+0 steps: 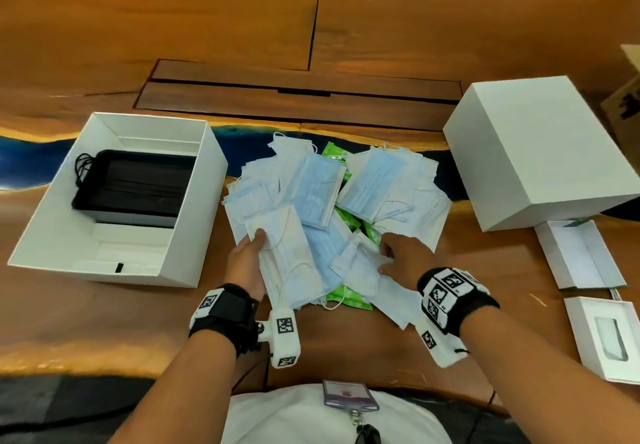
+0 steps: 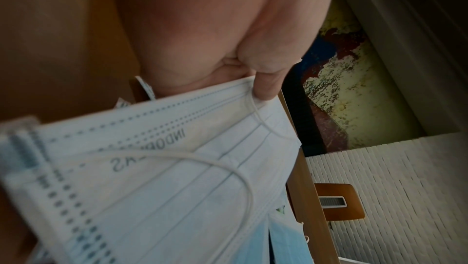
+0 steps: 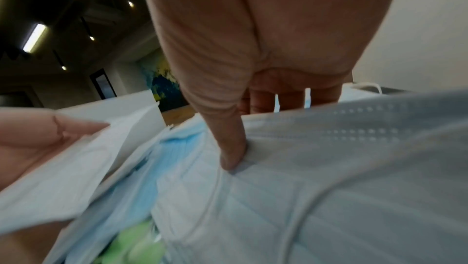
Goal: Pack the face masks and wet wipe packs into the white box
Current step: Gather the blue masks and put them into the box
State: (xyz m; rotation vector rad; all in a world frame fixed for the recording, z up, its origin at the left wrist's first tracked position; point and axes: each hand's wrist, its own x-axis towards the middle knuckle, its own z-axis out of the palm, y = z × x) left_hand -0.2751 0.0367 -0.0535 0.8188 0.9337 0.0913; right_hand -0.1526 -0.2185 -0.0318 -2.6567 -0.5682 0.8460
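**Wood, card, pleated cloth and glossy film**

The table (image 1: 207, 27) at the top of the head view is polished wood, orange-brown with a glossy blue inlay. The face masks (image 1: 311, 197) in the middle are soft, matt, pleated non-woven cloth, white and pale blue, with thin cord ear loops and a stitched dotted edge (image 2: 76, 218). The wet wipe packs (image 1: 346, 299) between them are shiny green plastic film. The white box (image 1: 194, 235) at left is smooth matt card; the black tray (image 1: 138, 183) inside looks like glossy plastic. The lid (image 1: 540, 152) at right is matt white card.
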